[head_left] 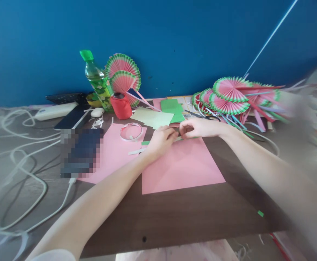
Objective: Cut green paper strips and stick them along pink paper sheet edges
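Observation:
A pink paper sheet (182,166) lies on the brown table in front of me. At its far edge runs a narrow pale green paper strip (179,139), partly covered by my fingers. My left hand (162,139) is bent over the strip's left part, fingers closed and pressed down. Close beside it, my right hand (199,128) pinches at the same edge with curled fingers. The fingertips hide exactly how the strip is gripped. A second pink sheet (111,156) lies to the left, with a roll of clear tape (131,132) on it.
Behind my hands lie pale green paper (154,117), green paper (173,108) and dark scissors (205,116). Pleated watermelon-coloured fans (230,98) are piled at right. A bottle (100,83), red cylinder (121,106), blurred dark device (83,152) and white cables (42,185) occupy the left.

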Available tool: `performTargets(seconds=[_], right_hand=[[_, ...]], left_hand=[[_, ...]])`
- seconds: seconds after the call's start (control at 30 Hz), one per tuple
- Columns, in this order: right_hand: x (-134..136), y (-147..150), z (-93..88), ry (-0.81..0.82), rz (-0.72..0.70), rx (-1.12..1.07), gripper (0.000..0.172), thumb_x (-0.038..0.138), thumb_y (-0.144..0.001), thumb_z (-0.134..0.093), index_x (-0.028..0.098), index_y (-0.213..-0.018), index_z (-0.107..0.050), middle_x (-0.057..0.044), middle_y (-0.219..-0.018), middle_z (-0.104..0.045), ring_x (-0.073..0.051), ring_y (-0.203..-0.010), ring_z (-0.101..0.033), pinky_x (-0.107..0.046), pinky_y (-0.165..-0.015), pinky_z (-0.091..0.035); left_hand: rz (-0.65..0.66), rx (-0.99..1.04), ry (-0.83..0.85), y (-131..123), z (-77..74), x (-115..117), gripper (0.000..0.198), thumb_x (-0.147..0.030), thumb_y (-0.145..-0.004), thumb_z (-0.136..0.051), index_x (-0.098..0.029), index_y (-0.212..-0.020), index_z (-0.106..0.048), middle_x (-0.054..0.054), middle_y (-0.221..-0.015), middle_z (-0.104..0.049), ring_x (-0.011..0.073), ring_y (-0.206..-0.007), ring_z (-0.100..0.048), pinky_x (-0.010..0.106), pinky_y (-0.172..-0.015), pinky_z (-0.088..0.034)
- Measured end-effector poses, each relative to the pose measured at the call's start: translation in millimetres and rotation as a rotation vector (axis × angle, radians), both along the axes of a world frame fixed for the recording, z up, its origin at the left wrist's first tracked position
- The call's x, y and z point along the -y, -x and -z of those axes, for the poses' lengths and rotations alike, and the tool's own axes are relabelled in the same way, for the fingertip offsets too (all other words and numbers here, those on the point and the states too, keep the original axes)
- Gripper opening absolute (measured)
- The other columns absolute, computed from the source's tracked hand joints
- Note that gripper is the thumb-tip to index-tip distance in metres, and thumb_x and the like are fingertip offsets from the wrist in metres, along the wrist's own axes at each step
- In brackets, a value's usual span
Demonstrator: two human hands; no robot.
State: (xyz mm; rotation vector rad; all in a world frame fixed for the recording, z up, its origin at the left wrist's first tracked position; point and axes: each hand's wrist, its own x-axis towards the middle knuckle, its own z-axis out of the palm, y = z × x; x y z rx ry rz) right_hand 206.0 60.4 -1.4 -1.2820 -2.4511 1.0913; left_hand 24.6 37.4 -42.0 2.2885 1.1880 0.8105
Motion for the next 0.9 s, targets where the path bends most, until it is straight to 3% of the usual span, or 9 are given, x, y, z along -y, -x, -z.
performTargets(seconds=[0.17,0.37,0.67,0.9], right_hand=[[-1.5,-0.7,6.6,0.104,0.102,-0.232,0.020,0.029,-0.066,-0.061,0.018,-0.082,-0.057,-0.002,-0.077,-0.063,-0.015,-0.073,-0.059,-0.028,-0.069,-0.044],[-1.2,0.9,10.4,0.080,0.061,-0.151,0.020,0.035,-0.073,-0.056,0.015,-0.077,-0.060,0.000,-0.067,-0.058,-0.012,-0.064,-0.054,-0.026,-0.063,-0.041],[-5.6,6.7,31.9,0.032,0.039,-0.289,0.018,0.032,-0.076,-0.054,0.014,-0.073,-0.056,0.002,-0.061,-0.052,-0.009,-0.057,-0.047,-0.023,-0.056,-0.037],[0.6,11.5,39.1,0.013,0.160,-0.401,0.023,0.037,-0.077,-0.053,0.016,-0.068,-0.054,0.003,-0.057,-0.050,-0.010,-0.053,-0.047,-0.023,-0.052,-0.037]], left_hand=[[0.024,0.061,0.033,1.3,-4.3,3.8,0.015,-0.018,-0.082,-0.048,-0.017,-0.073,-0.059,0.001,-0.076,-0.055,0.0144,-0.076,-0.051,0.028,-0.074,-0.039],[-0.007,0.078,0.050,2.2,-2.7,1.7,0.019,-0.017,-0.082,-0.046,-0.017,-0.064,-0.052,0.000,-0.071,-0.051,0.0130,-0.070,-0.050,0.026,-0.069,-0.039],[0.007,0.059,0.113,3.9,-1.1,-2.4,0.019,-0.028,-0.083,-0.048,-0.018,-0.067,-0.052,0.000,-0.072,-0.054,0.0139,-0.070,-0.052,0.026,-0.067,-0.039],[-0.004,0.128,0.226,3.8,-2.7,-4.1,0.015,-0.027,-0.081,-0.050,-0.018,-0.069,-0.053,-0.001,-0.071,-0.059,0.0132,-0.068,-0.053,0.025,-0.065,-0.039]])
